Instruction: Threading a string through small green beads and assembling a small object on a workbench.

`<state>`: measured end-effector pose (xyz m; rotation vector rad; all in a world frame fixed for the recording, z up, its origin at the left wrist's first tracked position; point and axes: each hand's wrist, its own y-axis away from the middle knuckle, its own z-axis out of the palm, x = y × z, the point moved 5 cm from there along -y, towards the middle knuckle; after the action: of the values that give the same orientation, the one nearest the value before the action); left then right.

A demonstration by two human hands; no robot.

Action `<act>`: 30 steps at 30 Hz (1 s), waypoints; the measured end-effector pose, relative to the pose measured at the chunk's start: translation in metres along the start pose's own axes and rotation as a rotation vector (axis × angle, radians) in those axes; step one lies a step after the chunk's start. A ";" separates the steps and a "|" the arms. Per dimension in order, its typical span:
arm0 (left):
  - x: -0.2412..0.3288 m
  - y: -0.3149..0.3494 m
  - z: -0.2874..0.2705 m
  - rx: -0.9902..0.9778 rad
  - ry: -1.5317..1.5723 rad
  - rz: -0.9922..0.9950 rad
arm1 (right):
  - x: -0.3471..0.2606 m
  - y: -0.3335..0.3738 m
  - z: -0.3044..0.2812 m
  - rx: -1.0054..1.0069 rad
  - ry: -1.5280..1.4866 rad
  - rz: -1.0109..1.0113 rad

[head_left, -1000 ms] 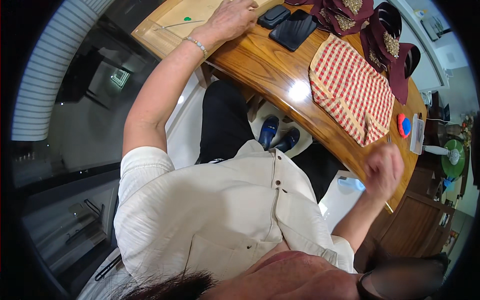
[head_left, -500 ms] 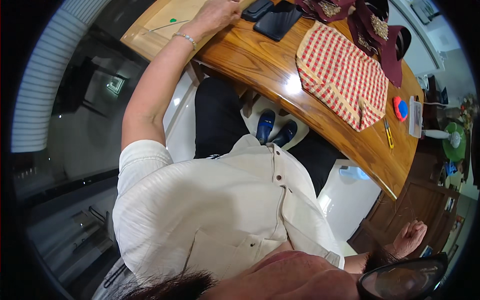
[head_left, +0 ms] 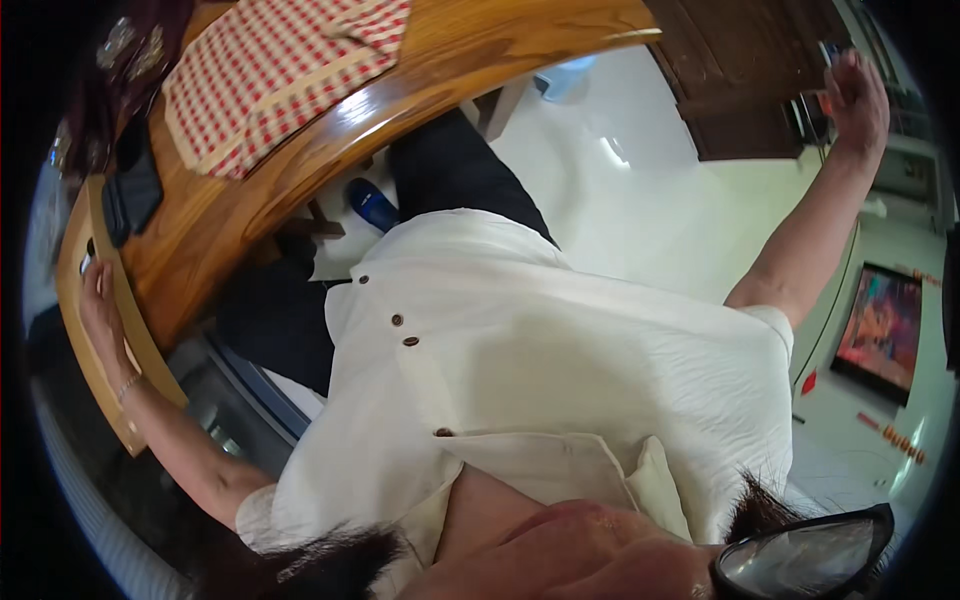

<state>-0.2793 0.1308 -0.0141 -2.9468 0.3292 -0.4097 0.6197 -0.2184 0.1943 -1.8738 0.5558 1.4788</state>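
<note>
At the far left my left hand [head_left: 103, 312], a beaded bracelet on its wrist, reaches over a pale wooden tray [head_left: 150, 415]. Its fingers are pressed together around a small dark and whitish thing, too small to make out. Beside the tray lies a black phone [head_left: 138, 185] on the wooden table. A red and cream checked cloth piece [head_left: 285, 80] is spread on the table to the right of the phone. Away from the table, at the upper right, my right hand [head_left: 860, 108] is raised with fingers loosely bent and the thumb apart; nothing shows in it.
The glossy wooden table [head_left: 520, 35] curves across the top. Maroon fabric with beaded ornament [head_left: 125, 50] lies at its far left. A brown wooden cabinet [head_left: 745, 60] stands beyond the white tiled floor [head_left: 620, 200]. A lit screen [head_left: 880, 330] hangs at the right.
The view has swung to the right, so table and cloth now sit further left. My right arm has come up and stretched outward. My left hand is still at the tray.
</note>
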 end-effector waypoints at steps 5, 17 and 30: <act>-0.067 0.004 0.008 0.002 0.364 -0.049 | -0.005 0.004 -0.021 0.254 0.038 -0.035; 0.081 0.040 -0.048 0.278 0.082 0.244 | 0.151 0.075 -0.150 0.140 0.204 0.383; 0.103 0.058 -0.055 0.323 -0.146 0.412 | 0.030 0.091 0.200 -0.480 0.384 -0.208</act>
<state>-0.2096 0.0441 0.0537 -2.4913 0.7532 -0.1703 0.4309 -0.1321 0.1179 -2.5315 0.1671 1.1888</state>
